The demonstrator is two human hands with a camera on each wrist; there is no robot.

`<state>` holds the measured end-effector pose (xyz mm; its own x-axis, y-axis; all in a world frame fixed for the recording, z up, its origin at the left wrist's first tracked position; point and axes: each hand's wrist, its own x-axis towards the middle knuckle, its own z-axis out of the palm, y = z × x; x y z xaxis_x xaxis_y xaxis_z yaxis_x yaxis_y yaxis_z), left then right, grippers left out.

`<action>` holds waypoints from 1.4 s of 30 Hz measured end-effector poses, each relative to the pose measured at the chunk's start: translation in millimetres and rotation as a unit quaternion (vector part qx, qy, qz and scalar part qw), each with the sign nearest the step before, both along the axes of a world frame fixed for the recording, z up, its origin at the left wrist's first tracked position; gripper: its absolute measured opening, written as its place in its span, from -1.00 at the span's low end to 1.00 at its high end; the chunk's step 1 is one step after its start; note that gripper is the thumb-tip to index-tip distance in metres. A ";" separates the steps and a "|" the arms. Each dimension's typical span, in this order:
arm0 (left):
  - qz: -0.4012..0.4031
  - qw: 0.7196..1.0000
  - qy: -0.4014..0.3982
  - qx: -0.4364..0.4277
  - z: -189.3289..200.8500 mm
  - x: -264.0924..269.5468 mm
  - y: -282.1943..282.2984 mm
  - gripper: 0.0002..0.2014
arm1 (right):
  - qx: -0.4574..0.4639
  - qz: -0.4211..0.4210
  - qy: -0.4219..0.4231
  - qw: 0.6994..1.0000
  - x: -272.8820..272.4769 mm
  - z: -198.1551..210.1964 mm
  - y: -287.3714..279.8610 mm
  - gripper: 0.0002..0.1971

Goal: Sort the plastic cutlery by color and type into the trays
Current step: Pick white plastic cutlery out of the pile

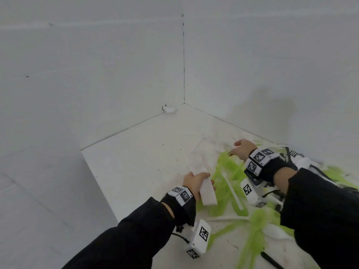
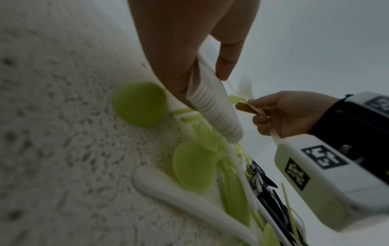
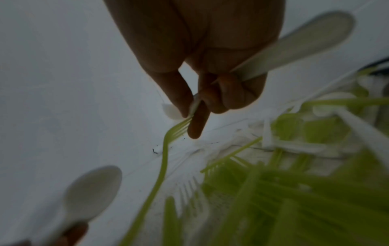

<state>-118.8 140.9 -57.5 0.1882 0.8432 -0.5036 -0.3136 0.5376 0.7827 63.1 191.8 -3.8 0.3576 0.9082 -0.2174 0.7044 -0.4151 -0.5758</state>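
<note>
My left hand [image 1: 195, 182] grips a stack of white forks [image 1: 197, 164] by the handles, tines pointing away; the stacked handles [image 2: 212, 106] show in the left wrist view. My right hand [image 1: 240, 150] hovers over the far side of a loose pile of green cutlery [image 1: 227, 171]. Its curled fingers hold a white utensil [image 3: 294, 46], and its thumb and forefinger tips meet at the tines of a green fork [image 3: 177, 129]. Which type the white utensil is I cannot tell. Green spoons [image 2: 139, 103] and a white spoon [image 2: 179, 188] lie on the table.
The white table [image 1: 136, 152] sits in a corner between two white walls [image 1: 272, 74]. Its left edge drops off near my left arm. Black cutlery [image 1: 291, 154] lies mixed with white and green pieces at the right, partly under my right forearm.
</note>
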 end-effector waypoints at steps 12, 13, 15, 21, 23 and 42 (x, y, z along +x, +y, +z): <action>-0.005 1.000 -0.017 0.007 10.5 5.5 -1.9 -0.90 | 0.121 0.004 -0.041 0.992 -3.9 7.7 -35.5 -0.81; -0.004 1.000 -0.023 0.011 13.1 6.6 -0.1 -0.89 | 0.130 0.033 -0.037 0.990 -10.9 8.0 -41.6 -0.85; -0.001 0.999 -0.031 0.018 19.3 8.8 3.0 -0.89 | 0.134 0.076 -0.024 0.988 -27.1 5.4 -55.2 -0.94; 0.031 0.999 -0.026 0.017 22.3 13.0 7.7 -0.94 | 0.125 0.083 0.093 0.984 -50.8 -12.2 -80.2 -0.74; 0.035 0.999 -0.031 0.007 19.8 10.9 8.4 -0.95 | 0.120 0.094 0.106 0.983 -51.7 -14.1 -83.7 -0.72; -0.024 0.998 -0.033 0.042 24.4 8.1 -10.9 -0.95 | 0.095 0.005 0.166 0.981 -53.7 -10.2 -78.0 -0.75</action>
<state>-110.6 129.9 -33.0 0.2596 0.8713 -0.4164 -0.3416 0.4862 0.8043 9.4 113.8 -14.0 0.2866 0.9468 -0.1464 0.4680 -0.2717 -0.8410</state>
